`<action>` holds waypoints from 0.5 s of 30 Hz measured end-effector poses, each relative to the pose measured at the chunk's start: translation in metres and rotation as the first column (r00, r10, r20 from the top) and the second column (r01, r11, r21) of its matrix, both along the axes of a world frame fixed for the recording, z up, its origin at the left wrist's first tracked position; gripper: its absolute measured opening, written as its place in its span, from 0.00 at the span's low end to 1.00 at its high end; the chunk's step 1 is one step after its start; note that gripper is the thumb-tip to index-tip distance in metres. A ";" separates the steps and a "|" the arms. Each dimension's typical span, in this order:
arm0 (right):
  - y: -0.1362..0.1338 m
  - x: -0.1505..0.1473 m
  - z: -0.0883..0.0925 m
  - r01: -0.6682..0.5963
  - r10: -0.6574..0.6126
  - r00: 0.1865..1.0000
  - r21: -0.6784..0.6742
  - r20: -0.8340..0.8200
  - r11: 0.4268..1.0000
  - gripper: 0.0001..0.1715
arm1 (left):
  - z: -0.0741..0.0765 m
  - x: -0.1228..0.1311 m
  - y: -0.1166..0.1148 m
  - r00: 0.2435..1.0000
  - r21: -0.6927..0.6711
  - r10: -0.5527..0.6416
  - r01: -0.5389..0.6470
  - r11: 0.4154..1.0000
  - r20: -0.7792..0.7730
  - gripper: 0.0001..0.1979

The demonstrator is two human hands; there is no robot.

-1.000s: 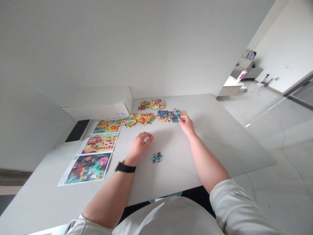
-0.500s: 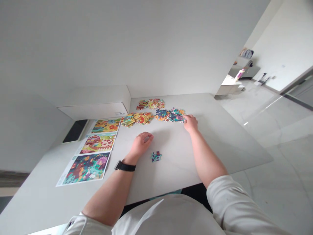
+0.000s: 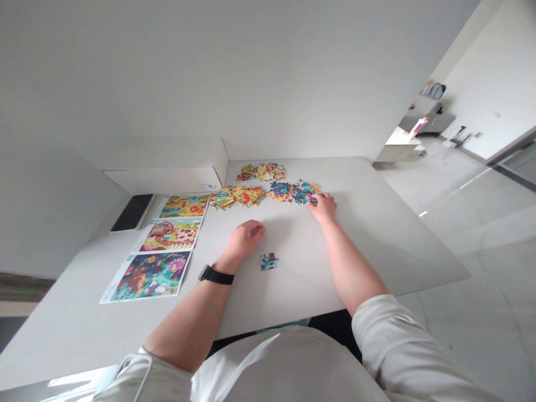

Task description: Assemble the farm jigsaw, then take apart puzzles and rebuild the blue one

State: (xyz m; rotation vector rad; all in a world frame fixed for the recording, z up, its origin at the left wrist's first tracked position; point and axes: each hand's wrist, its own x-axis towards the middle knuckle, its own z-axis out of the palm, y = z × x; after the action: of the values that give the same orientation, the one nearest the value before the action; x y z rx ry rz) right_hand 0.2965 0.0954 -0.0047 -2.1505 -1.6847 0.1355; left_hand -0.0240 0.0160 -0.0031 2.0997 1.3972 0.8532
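Note:
My right hand (image 3: 324, 207) is at the right end of a pile of dark blue and teal jigsaw pieces (image 3: 288, 192). Its fingertips close on a purple-and-teal puzzle piece (image 3: 312, 199) at the pile's near edge, partly hidden by the fingers. My left hand (image 3: 246, 238), a black watch on its wrist, rests on the table with its fingers curled in and nothing visible in them. Just right of and below it lies a small cluster of teal and purple puzzle pieces (image 3: 268, 262), apart from the piles.
Yellow-orange pieces (image 3: 238, 196) and a red-yellow pile (image 3: 263, 171) lie farther back on the white table (image 3: 377, 245). At left are three picture sheets (image 3: 153, 276), a dark-screened phone (image 3: 132, 213) and a white box (image 3: 167, 177). A wall stands behind the table.
My right hand has shifted slightly left over the pile's edge, and its fingers have bent around a piece. My left hand stays resting, fingers a bit more curled. The view has tilted slightly.

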 end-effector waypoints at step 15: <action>0.012 0.028 -0.009 0.158 -0.020 0.868 0.236 -0.497 0.959 0.10 | -0.001 -0.001 -0.001 1.000 0.001 0.003 -0.003 1.000 0.000 0.15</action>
State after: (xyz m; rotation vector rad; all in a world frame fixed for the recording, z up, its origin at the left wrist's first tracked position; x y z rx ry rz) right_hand 0.3249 0.1074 -0.0134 -1.7909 -1.2273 0.3706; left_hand -0.0246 0.0152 -0.0040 2.0987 1.4009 0.8558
